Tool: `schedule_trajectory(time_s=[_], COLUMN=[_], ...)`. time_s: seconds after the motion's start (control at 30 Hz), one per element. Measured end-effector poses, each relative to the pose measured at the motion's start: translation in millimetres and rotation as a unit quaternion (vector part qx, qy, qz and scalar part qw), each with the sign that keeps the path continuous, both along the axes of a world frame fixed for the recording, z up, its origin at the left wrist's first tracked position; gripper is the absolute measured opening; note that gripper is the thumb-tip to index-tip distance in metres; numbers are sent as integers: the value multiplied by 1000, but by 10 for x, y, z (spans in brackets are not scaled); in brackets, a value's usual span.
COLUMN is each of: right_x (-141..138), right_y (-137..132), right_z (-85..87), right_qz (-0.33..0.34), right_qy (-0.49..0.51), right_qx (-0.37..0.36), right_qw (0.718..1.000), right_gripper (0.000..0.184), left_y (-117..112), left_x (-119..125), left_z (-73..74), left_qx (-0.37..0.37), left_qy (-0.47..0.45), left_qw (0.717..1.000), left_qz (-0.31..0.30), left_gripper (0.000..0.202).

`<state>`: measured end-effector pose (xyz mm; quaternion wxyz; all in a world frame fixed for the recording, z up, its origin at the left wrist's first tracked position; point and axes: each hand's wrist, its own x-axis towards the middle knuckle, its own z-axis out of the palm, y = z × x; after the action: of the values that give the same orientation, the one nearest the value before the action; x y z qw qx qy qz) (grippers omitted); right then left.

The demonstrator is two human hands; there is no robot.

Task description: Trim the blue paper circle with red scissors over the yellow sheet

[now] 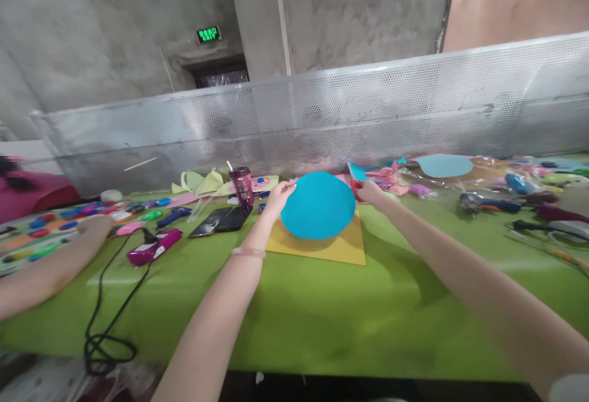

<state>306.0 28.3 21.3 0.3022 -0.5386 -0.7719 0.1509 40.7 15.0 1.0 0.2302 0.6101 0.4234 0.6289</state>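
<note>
A round blue sheet of paper [318,205] is pinched at its upper left edge by my left hand [280,196]. Its lower part overlaps a yellow sheet of paper [343,247] on the table. My right hand [369,193], just past the disc's right edge, is closed on what look like red-handled scissors [354,185], mostly covered by the fingers. Behind that hand lie blue and pink paper scraps [389,170].
A purple cup with a straw [242,186] stands behind two dark phones [219,221] at left. A magenta power strip [154,247] trails a black cord. Another person's arm [69,261] reaches in from the left. A glue gun [490,204] lies at right on the green table [331,322].
</note>
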Motion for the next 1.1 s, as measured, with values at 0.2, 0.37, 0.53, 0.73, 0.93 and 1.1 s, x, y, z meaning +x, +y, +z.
schedule_trajectory(time_s=[0.2, 0.37, 0.53, 0.73, 0.93, 1.1], right_x=[-11, -45, 0, 177, 290, 295], right_y=[-98, -236, -110, -95, -165, -23], right_z=[8, 62, 68, 77, 38, -7], right_qz=[124, 151, 90, 98, 223, 165], right_qy=[184, 198, 306, 346, 279, 391], right_qx=[-99, -126, -76, -123, -242, -152], right_qw=[970, 960, 945, 925, 902, 893], right_gripper=[32, 23, 22, 13, 14, 23], left_y=[0, -8, -116, -75, 23, -258], left_x=[-68, -57, -57, -117, -200, -108], left_z=[-61, -46, -38, -139, -141, -9], left_qx=[1, -25, -153, -188, -120, -192], left_qy=[30, 23, -41, -13, -73, -30], left_qw=[999, 998, 970, 962, 989, 971], left_qz=[-28, -56, -183, -197, -55, -140], left_gripper=[17, 23, 38, 35, 38, 37])
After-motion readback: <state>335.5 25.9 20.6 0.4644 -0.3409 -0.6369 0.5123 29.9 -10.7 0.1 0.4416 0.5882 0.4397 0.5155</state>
